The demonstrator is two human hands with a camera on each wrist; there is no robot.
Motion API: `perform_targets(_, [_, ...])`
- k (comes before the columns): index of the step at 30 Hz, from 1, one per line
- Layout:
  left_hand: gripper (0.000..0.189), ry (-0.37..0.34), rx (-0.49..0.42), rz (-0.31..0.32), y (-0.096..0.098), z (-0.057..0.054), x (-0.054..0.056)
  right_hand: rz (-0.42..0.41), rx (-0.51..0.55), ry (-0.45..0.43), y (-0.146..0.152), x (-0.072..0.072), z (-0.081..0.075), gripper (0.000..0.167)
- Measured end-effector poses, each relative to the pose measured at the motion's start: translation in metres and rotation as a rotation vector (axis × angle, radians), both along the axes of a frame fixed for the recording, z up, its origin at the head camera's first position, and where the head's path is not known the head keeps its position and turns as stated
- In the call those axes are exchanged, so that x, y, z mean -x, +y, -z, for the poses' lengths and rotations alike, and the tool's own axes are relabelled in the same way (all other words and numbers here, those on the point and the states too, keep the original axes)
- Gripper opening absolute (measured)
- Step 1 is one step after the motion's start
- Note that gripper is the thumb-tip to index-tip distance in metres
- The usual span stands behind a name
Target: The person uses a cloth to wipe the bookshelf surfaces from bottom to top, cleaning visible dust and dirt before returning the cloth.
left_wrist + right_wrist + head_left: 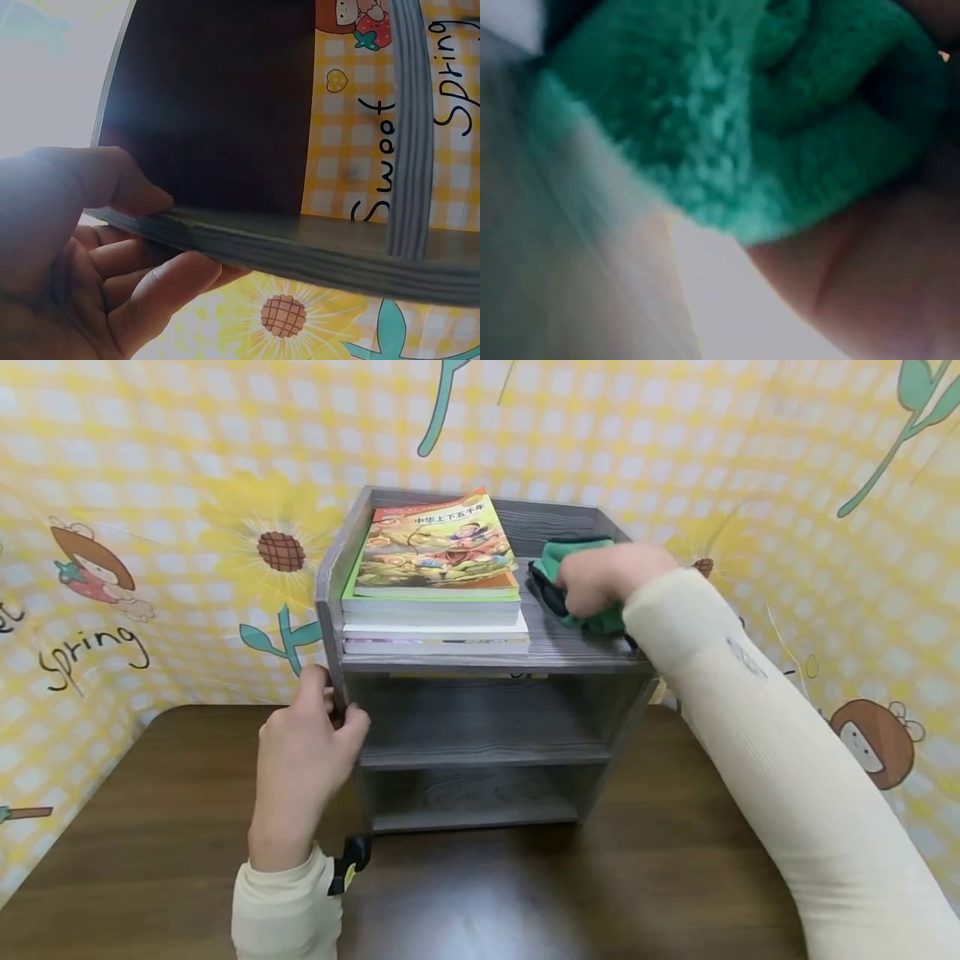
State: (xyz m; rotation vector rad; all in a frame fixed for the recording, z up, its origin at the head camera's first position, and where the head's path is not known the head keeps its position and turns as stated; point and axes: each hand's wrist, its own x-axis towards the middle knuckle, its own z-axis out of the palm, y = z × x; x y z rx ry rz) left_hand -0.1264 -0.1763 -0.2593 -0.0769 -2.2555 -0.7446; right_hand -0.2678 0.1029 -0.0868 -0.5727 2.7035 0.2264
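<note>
Shelving [480, 718] of grey, streaky wood-grain board is standing on a smooth dark-brown table [187, 827] in the head view, before a yellow-and-white checked sheet [600, 443]. Books [442, 568] are lying flat in a neat stack on its top board, the uppermost cover colourful and glossy. The left hand [307, 743] is pinching the front edge of the side panel. The right hand [611, 577] is gripping a crumpled green cloth [558, 553] (black is showing among the green) at the top board, right of the books.

In the left-wrist view, bent fingers and thumb are holding the panel's slim, striped edge from both faces.

In the right-wrist view, the cloth is bulging in soft, fuzzy folds, with fingers curling against it; the blurred grey surface alongside is probably the board.
</note>
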Motion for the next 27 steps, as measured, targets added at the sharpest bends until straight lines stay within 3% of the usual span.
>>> perform_targets(3, [0.02, -0.007, -0.003, -0.031, -0.005, -0.002, -0.002, -0.075, 0.004, 0.039, -0.003, -0.03, 0.005, 0.029])
perform_targets(5, [0.021, -0.008, -0.003, -0.047, -0.008, -0.002, -0.002, -0.129, 0.009, 0.054, -0.003, -0.045, 0.006, 0.029])
perform_targets(7, [0.021, -0.005, -0.004, -0.055, -0.01, -0.003, -0.002, -0.146, 0.023, 0.055, -0.003, -0.053, 0.006, 0.03])
perform_targets(10, [0.02, 0.003, 0.0, -0.057, -0.014, -0.003, -0.002, -0.143, 0.022, 0.055, -0.006, -0.052, 0.005, 0.028])
perform_targets(13, [0.02, 0.02, 0.01, -0.059, -0.017, -0.004, -0.003, -0.078, 0.003, 0.055, -0.017, -0.039, 0.001, 0.024])
perform_targets(21, [0.019, 0.031, 0.022, -0.022, -0.017, -0.003, -0.005, 0.172, -0.047, 0.042, -0.042, 0.019, -0.008, 0.024])
perform_targets(24, [0.02, 0.045, 0.03, -0.013, -0.012, -0.001, -0.005, 0.221, -0.022, 0.056, -0.039, 0.037, -0.006, 0.027])
perform_targets(27, [0.021, 0.034, 0.029, -0.003, -0.007, 0.001, -0.004, 0.206, 0.004, 0.066, -0.028, 0.05, -0.003, 0.024])
